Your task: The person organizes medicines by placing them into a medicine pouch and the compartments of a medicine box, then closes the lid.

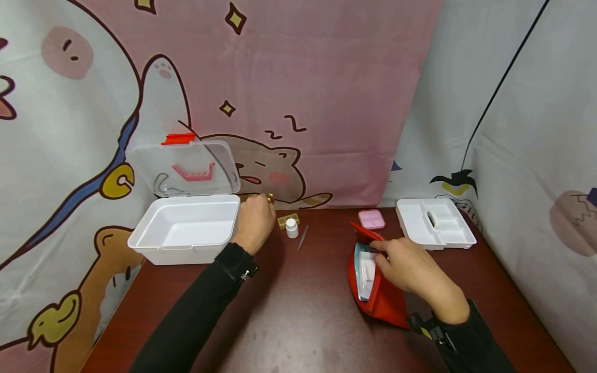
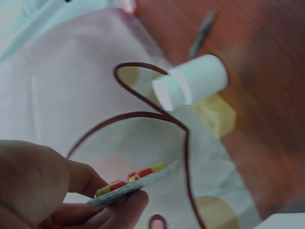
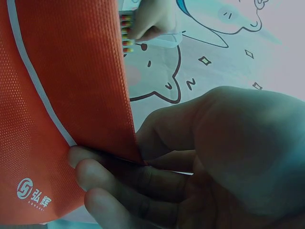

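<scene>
My left hand point(image 1: 255, 220) is raised beside the right wall of the white box point(image 1: 182, 255), pinching a blister pack of red and yellow capsules point(image 2: 131, 185) between thumb and fingers. The opened red pouch point(image 1: 389, 303) stands on the table at right, with packets point(image 1: 366, 272) showing in its mouth. At its top edge my right hand point(image 1: 410, 265) pinches the red flap point(image 3: 76, 71), thumb on one face and fingers on the other. To the right of my left hand is a white bottle point(image 1: 292, 229), with a yellowish box point(image 1: 282, 223) behind it and tweezers point(image 1: 303, 238) beside it.
The white box's clear lid point(image 1: 186, 171) leans back against the printed cloth, with orange and pink clips on it. A pink case point(image 1: 371, 219) lies behind the pouch. At the back right sits a white divided tray point(image 1: 454, 228) with a small white roll point(image 1: 432, 220).
</scene>
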Available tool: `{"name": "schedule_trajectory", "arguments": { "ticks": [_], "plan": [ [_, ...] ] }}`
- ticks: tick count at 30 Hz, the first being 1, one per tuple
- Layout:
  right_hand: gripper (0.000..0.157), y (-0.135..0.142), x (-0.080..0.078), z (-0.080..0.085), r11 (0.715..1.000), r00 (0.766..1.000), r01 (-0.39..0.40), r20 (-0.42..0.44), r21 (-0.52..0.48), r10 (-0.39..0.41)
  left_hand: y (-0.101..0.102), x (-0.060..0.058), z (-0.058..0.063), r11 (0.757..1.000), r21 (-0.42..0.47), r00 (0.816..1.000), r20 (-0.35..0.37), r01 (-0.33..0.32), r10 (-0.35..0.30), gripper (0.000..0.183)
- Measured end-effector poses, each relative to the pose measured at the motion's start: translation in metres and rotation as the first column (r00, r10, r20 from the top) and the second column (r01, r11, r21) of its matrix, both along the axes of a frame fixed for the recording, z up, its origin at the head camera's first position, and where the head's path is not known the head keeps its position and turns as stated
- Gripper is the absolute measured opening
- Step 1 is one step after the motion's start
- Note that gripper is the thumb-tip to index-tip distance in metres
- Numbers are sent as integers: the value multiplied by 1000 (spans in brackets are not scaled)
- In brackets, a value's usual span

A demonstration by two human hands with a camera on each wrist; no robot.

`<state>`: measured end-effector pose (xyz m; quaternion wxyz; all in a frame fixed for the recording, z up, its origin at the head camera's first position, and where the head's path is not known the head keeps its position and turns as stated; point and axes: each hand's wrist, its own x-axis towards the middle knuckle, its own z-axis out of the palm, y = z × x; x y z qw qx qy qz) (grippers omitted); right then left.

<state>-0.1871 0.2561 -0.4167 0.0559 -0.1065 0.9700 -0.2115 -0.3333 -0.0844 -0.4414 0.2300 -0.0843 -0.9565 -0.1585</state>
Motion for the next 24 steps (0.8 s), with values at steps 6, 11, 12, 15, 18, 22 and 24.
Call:
{"name": "schedule_trajectory", "arguments": {
  "ticks": [6,11,12,15,18,22,24],
  "plan": [
    [43,0,0,0,1000,1000,-3,0,-1,3,4,12,17,998,50,998,-31,49,-47,21],
    [43,-1,0,0,1000,1000,-4,-3,3,4,11,17,23,984,154,995,30,91,-96,15],
    [43,-1,0,-1,1000,1000,-3,-3,4,3,13,18,25,978,186,993,43,97,-107,14],
    [43,-1,0,-1,1000,1000,-3,-5,5,3,20,22,28,956,265,987,70,124,-147,14],
    [44,0,0,-1,1000,1000,-1,2,-1,1,26,26,32,936,315,975,97,159,-199,18],
    [44,0,-1,0,1000,1000,0,7,-5,0,33,31,36,903,371,945,152,216,-288,22],
    [44,0,-1,0,1000,1000,0,8,-3,0,37,33,38,882,412,925,188,231,-330,23]
  ]
}}
